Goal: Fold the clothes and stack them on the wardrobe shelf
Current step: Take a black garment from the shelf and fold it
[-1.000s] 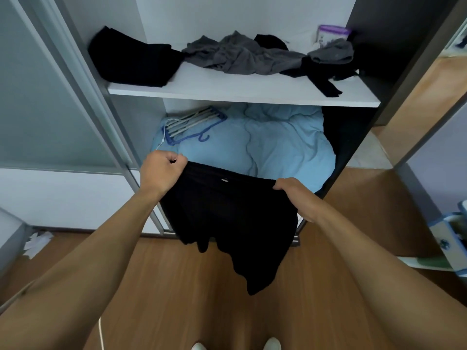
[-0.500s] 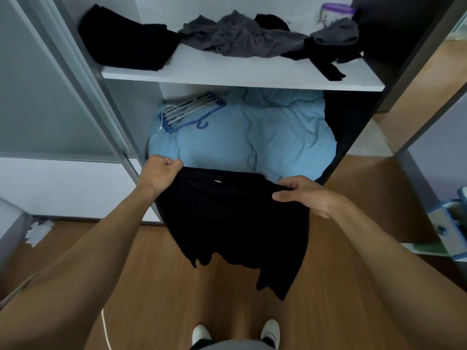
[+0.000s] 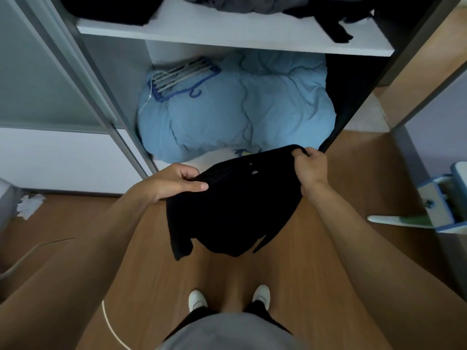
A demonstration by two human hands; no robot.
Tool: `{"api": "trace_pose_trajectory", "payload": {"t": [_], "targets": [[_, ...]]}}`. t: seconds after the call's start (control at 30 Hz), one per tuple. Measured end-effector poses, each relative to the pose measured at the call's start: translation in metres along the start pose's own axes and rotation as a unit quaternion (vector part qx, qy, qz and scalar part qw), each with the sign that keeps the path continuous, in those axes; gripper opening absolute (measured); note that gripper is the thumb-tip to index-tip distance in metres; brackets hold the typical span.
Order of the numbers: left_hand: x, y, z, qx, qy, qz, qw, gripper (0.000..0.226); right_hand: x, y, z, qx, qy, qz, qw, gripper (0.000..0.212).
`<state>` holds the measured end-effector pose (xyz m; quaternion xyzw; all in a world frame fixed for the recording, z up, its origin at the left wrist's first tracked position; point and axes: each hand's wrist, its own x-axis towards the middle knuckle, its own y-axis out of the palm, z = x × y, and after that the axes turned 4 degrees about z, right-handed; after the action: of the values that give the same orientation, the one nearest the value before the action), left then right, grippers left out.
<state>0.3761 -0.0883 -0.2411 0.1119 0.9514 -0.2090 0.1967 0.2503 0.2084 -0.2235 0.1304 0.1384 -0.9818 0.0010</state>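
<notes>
I have the black garment [image 3: 235, 210] hanging in the air in front of the wardrobe, over the wood floor [image 3: 151, 261]. The left hand [image 3: 174, 181] pinches its near edge between thumb and fingers. The right hand [image 3: 309, 168] has its fingers curled round the far corner. Above, the shelf [image 3: 227, 36] carries crumpled clothes [image 3: 242, 3]. Below it I see a blue duvet [image 3: 240, 114] with hangers [image 3: 182, 77] on top.

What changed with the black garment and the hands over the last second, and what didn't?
The right hand carried its corner of the black garment forward toward the wardrobe while the left hand drew back, so the held edge now slants and the cloth hangs shorter, bunched. Both hands keep their hold. The blue bedding, the hangers on it and the shelf clothes lie as before.
</notes>
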Motion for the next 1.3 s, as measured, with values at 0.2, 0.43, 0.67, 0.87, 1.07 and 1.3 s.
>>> {"api": "trace_pose_trajectory", "payload": {"t": [0.2, 0.43, 0.67, 0.87, 1.07, 1.3], "targets": [[0.002, 0.022, -0.003, -0.142, 0.043, 0.044, 0.988, 0.017, -0.005, -0.010, -0.017, 0.061, 0.122, 0.004, 0.991, 0.014], [0.031, 0.078, -0.040, -0.300, -0.037, -0.149, 0.942, 0.027, -0.029, 0.009, -0.016, 0.041, 0.122, 0.096, 0.987, 0.030], [0.042, 0.110, -0.078, -0.385, -0.027, -0.144, 0.911, 0.022, -0.068, 0.044, -0.001, -0.054, -0.026, 0.175, 0.983, 0.024], [0.034, 0.108, -0.078, -0.334, 0.027, -0.139, 0.932, 0.025, -0.079, 0.037, 0.009, -0.014, 0.009, 0.247, 0.969, 0.014], [0.020, 0.106, -0.082, -0.276, 0.072, -0.120, 0.951, 0.023, -0.082, 0.032, 0.005, -0.135, -0.093, 0.196, 0.967, 0.013], [0.011, 0.099, -0.088, -0.145, 0.101, -0.100, 0.979, 0.028, -0.071, 0.012, 0.000, -0.167, -0.201, 0.232, 0.937, 0.062]]}}
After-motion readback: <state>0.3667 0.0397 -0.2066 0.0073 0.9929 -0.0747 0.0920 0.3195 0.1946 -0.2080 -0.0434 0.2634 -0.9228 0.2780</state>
